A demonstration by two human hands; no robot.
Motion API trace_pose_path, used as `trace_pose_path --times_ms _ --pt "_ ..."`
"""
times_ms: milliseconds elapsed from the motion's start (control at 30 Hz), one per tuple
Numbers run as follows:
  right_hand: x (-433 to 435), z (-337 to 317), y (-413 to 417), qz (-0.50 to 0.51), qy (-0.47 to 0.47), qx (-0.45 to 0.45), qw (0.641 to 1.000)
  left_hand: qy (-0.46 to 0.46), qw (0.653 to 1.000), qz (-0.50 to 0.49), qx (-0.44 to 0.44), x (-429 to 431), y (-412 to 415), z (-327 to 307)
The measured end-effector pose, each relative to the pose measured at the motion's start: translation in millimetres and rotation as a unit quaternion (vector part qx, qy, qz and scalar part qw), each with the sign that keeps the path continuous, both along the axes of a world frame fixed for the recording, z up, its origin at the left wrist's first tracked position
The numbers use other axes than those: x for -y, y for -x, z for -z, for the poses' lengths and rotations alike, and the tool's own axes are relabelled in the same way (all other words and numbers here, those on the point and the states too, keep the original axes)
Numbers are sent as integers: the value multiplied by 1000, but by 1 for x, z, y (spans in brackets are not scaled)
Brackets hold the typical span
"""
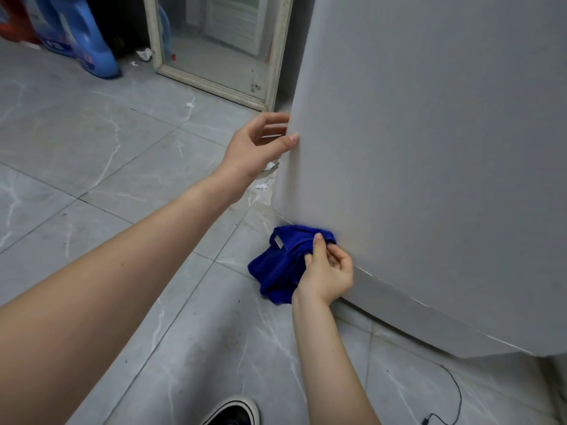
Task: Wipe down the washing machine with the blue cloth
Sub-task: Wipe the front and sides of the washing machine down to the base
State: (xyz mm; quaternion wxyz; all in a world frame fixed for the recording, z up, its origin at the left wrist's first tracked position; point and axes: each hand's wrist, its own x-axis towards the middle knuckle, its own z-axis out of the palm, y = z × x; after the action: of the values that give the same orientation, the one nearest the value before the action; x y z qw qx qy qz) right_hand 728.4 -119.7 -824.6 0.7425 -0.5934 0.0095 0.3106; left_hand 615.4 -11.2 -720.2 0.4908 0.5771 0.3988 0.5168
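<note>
Cloth [276, 268], blue, pinched in right hand [326, 271], bunched leftward at washing machine [429, 148] base; left hand [257, 145] above, spread, touching corner.

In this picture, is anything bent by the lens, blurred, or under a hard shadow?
Head view: the wide lens bows the washing machine, so its left edge and bottom trim curve. In the same view the light is soft and even, with no hard shadows or glare. The blue cloth is sharp, while the blue bottle at top left looks smeared.
</note>
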Motion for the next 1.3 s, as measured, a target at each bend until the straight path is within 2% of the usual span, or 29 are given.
trace_pose_path --times_ms 367,533,767,1067,1300 --pt "-8 30 16 -67 34 -76 994 25 1000 11 -10 0 1 0" --pt "-28 24 28 -19 12 -125 992 27 999 17 -28 -1 3 -3" --pt "-12 31 6 22 6 -115 993 52 999 11 3 3 -5 6" --pt "27 34 -32 28 -29 -59 997 58 998 7 19 9 -13 16" --pt "36 37 -48 45 -39 -65 996 52 998 9 22 9 -14 18"
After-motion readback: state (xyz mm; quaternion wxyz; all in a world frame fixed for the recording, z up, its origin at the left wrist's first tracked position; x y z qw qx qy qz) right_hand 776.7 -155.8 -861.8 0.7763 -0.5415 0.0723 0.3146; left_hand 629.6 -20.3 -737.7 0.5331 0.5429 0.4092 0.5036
